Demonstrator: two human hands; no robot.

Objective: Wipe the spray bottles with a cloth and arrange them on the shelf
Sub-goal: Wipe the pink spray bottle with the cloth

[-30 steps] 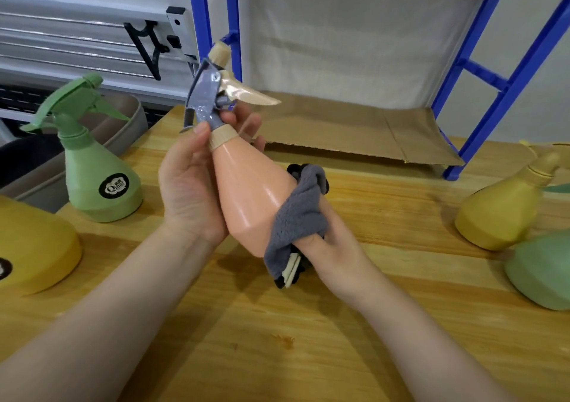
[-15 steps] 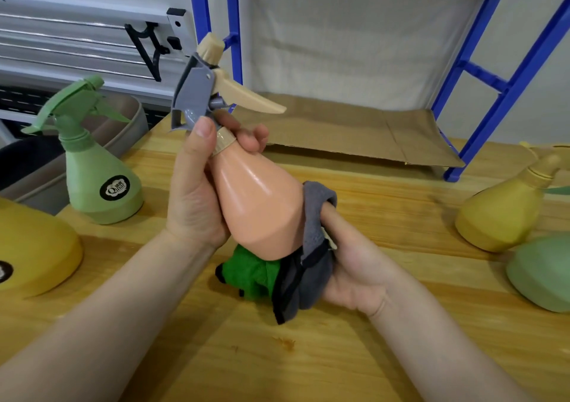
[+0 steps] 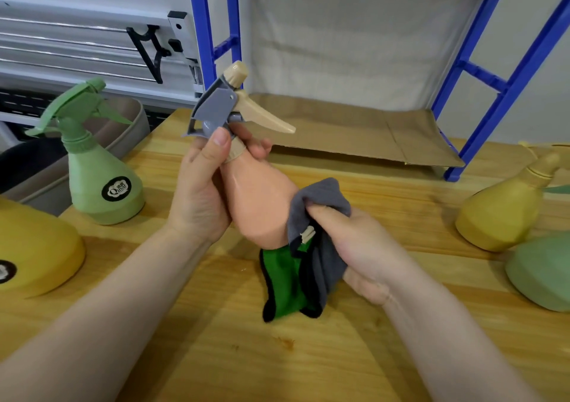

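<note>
My left hand (image 3: 200, 198) grips the neck of a peach spray bottle (image 3: 257, 204) with a grey and beige trigger head, holding it tilted above the wooden table (image 3: 216, 355). My right hand (image 3: 354, 247) clutches a grey and green cloth (image 3: 311, 266) against the bottle's lower right side. The cloth's green part hangs below the bottle's base. A blue shelf frame (image 3: 493, 77) stands at the back, its lowest level lined with brown cardboard (image 3: 370, 130).
A green spray bottle (image 3: 95, 167) stands at the left, with a yellow bottle (image 3: 34, 247) lying nearer. At the right are a yellow bottle (image 3: 505, 204) and a pale green one (image 3: 543, 272). A grey bin (image 3: 129, 130) sits beyond the table's left edge.
My right hand slid the cloth from under the bottle's base up along its right side. The bottle tilted a little further and its head rose slightly.
</note>
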